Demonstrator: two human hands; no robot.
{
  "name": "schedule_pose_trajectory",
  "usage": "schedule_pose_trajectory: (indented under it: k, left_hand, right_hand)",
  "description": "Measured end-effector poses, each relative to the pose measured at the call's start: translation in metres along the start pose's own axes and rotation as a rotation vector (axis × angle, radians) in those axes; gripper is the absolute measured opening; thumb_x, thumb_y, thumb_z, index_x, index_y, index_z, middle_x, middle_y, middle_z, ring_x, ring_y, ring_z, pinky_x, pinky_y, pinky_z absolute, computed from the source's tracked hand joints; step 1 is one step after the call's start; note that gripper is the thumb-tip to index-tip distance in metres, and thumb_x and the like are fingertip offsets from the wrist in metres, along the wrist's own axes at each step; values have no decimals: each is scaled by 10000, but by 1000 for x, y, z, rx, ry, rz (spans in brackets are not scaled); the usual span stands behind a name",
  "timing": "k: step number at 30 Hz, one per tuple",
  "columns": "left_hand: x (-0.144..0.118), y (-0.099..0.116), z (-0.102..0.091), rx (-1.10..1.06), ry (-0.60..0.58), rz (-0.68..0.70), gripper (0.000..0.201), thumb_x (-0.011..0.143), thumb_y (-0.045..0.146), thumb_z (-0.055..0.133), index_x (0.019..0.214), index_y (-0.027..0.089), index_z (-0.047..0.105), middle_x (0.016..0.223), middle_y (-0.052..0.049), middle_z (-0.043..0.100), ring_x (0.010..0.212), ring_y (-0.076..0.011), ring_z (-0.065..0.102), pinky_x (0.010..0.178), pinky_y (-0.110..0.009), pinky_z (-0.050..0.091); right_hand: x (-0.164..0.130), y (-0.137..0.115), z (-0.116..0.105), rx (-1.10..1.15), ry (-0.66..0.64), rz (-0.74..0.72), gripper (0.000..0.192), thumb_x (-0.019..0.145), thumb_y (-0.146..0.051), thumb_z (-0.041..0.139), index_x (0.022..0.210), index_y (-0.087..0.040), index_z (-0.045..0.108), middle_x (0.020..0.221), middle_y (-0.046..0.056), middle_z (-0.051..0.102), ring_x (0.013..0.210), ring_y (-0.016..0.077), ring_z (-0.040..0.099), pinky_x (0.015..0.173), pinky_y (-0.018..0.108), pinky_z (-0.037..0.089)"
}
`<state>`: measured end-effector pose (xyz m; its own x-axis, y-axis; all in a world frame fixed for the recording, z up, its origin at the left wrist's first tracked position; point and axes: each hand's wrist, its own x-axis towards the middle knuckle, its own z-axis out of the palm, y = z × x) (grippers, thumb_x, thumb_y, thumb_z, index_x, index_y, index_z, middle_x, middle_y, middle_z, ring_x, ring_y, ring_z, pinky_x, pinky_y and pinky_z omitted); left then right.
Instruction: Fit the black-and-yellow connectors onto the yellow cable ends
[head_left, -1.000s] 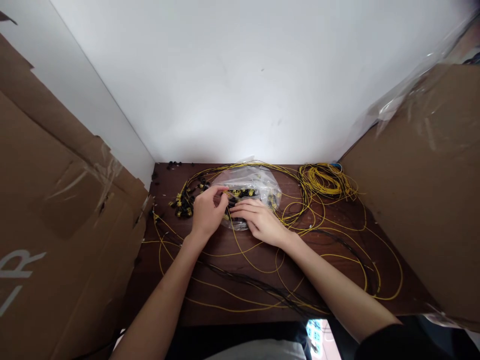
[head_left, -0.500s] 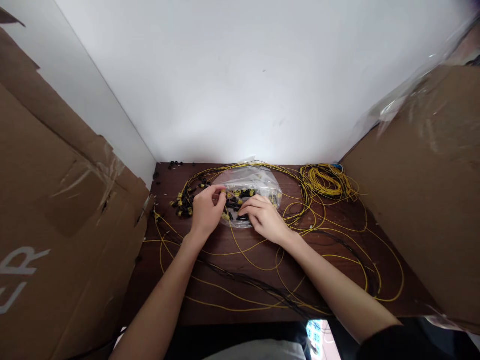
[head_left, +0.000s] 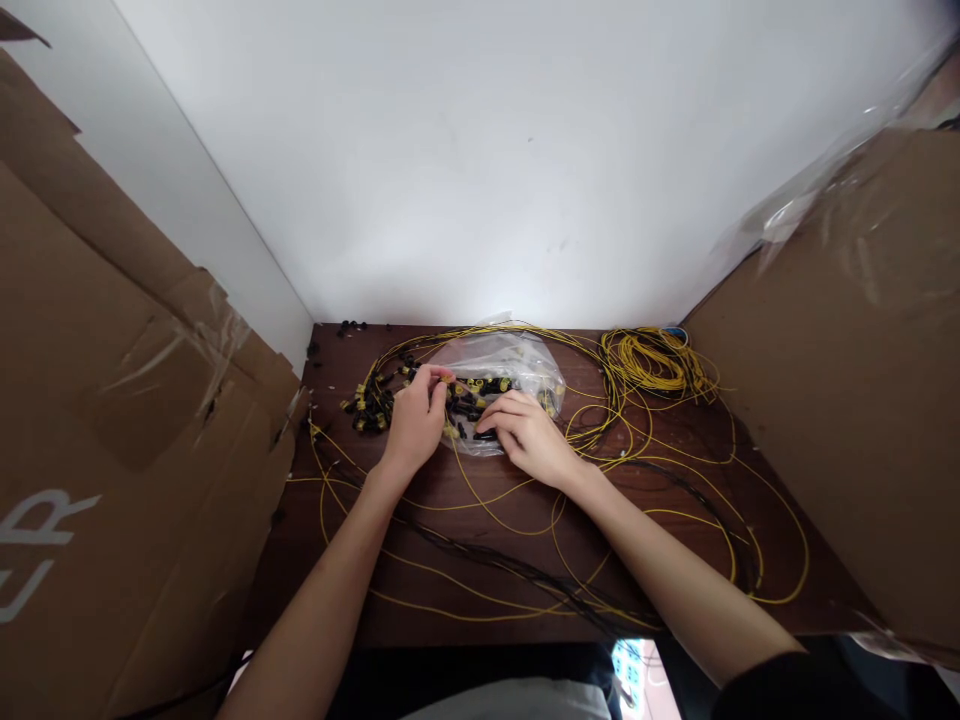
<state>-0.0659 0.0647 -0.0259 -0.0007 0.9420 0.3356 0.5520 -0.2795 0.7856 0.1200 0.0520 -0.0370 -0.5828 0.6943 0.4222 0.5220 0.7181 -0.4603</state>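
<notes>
Head view is looking down at a dark wood table (head_left: 480,560) w/ both bare hands working at a clear plastic bag (head_left: 517,362) lying near the table's far edge, centre. Left hand (head_left: 412,425) is sitting at the bag's left rim, thumb & forefinger pinching narrow on a small yellow piece (head_left: 445,379), too small to tell more. Right hand (head_left: 529,437) is resting on the bag's front edge, fingers curled down, tips touching a black connector (head_left: 484,434); can't tell if it's actually gripping it. Bag is holding more black & yellow connectors. A heap of black/yellow connectors (head_left: 369,403) is lying just left of the left hand. Loose yellow wires (head_left: 660,515) are looping across the table under & around both forearms, w/ a coiled yellow bundle (head_left: 652,362) at far right. Cardboard panels are standing on both sides: left panel (head_left: 112,420), right panel (head_left: 855,380).
</notes>
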Motion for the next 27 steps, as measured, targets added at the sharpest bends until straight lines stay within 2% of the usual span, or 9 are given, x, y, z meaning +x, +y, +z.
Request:
schedule_pose_trajectory:
  k: [8, 18, 25, 27]
  left_hand:
    - [-1, 4, 0, 81, -68, -13, 150, 875, 158, 376, 937, 173, 512, 995, -101, 667, 967, -228, 631, 856, -371, 453]
    - [-2, 9, -3, 88, -71, -31, 141, 881, 190, 410, 979, 186, 510, 888, -72, 715, 868, -218, 669, 832, -354, 461]
    - [-1, 10, -3, -159, -20, -67, 142, 873, 255, 453, 974, 170, 507, 869, -75, 707, 749, -175, 685, 703, -281, 507]
    - [0, 10, -4, -169, -4, -65, 142, 868, 254, 463, 968, 166, 512, 866, -75, 706, 750, -169, 681, 689, -267, 503]
  right_hand:
    - [0, 1, -2, -30, 32, 33, 290, 818, -25, 436, 886, -188, 666, 926, 44, 668, 929, 197, 529, 843, 372, 387]
    - [-1, 5, 0, -21, 96, 77, 291, 814, -34, 444, 903, -204, 663, 918, 42, 664, 910, 208, 525, 809, 369, 375]
    - [-2, 5, 0, -15, 99, 85, 293, 801, -19, 443, 880, -202, 659, 920, 39, 665, 902, 207, 526, 801, 364, 374]
    - [-1, 5, 0, -10, 100, 86, 293, 802, -19, 443, 876, -202, 659, 921, 37, 665, 900, 206, 527, 802, 363, 374]
